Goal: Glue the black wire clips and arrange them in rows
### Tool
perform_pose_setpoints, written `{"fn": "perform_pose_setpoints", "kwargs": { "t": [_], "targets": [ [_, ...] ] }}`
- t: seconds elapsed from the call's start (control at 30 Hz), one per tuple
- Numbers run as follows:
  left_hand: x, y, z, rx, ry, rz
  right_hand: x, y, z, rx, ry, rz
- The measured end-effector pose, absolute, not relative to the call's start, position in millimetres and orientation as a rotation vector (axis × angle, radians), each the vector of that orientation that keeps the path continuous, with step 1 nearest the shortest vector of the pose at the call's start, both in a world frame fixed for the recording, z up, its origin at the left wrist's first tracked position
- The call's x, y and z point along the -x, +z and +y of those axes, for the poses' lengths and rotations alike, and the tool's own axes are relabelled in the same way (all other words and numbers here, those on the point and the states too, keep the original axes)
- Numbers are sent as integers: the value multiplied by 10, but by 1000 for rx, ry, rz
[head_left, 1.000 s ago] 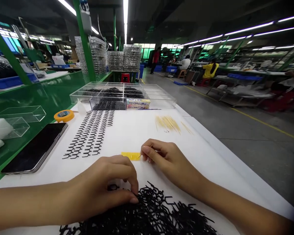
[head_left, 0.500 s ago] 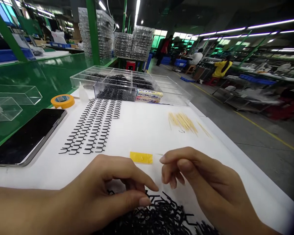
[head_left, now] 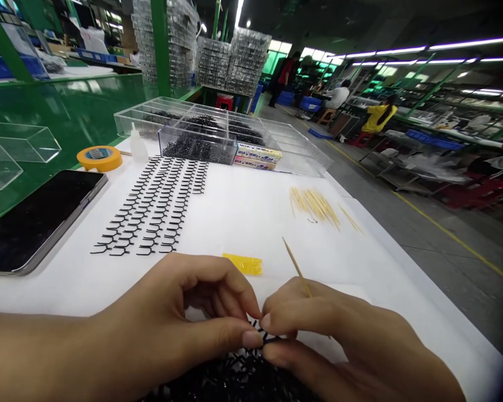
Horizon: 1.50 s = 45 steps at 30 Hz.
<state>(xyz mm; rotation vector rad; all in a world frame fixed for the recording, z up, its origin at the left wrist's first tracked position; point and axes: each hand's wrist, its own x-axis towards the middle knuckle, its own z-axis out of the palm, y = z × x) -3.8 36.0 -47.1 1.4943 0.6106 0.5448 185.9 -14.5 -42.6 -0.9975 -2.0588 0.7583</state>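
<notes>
Close together above a heap of small black forked pieces [head_left: 238, 374], my two hands meet fingertip to fingertip. My left hand [head_left: 193, 318] is closed, its thumb and forefinger pinching at a black forked piece [head_left: 265, 335]. From the other side, thumb and forefinger of my right hand [head_left: 318, 324] close on the same piece. A wooden toothpick [head_left: 295, 262] sticks up from between the right fingers, its tip pointing up and left. Just beyond the hands lies a strip of yellow tape [head_left: 245, 264]. My fingers hide most of the held piece.
Forked black pieces [head_left: 151, 206] lie in neat columns at the left. Behind them stand a compartmented clear tray [head_left: 302, 145], a white nozzle bottle [head_left: 137, 146] and a tape roll [head_left: 100, 158]. A phone [head_left: 37, 218] lies far left. Loose toothpicks [head_left: 316, 206] lie right.
My hands were apart with loose fingers; they have come together and closed on a black forked piece. The toothpick in my right hand now points upward. The view has shifted slightly.
</notes>
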Motion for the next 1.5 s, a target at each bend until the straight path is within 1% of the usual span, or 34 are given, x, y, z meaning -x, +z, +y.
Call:
{"fn": "perform_pose_setpoints", "kwargs": {
  "t": [0.13, 0.33, 0.47, 0.77, 1.0, 1.13, 1.5],
  "targets": [
    [35, -470, 356, -1486, 563, 604, -1871, -428, -169, 1044, 755, -2038],
    [58, -452, 368, -1618, 608, 648, -1919, -406, -143, 1268, 497, -2001],
    [75, -444, 387, -1576, 641, 601, -1929, -382, -130, 1266, 394, -2054],
    [30, -418, 371, -1293, 627, 564, -1864, -434, -131, 1112, 770, -2036],
    [22, -423, 328, -1263, 606, 655, -1790, -369, -171, 1200, 945, -1869],
    [19, -439, 321, -1248, 610, 647, -1815, -384, -189, 1207, 1123, -1783],
    [13, -461, 294, -1171, 622, 608, -1868, -408, -122, 1260, 1312, -1742]
  ]
}}
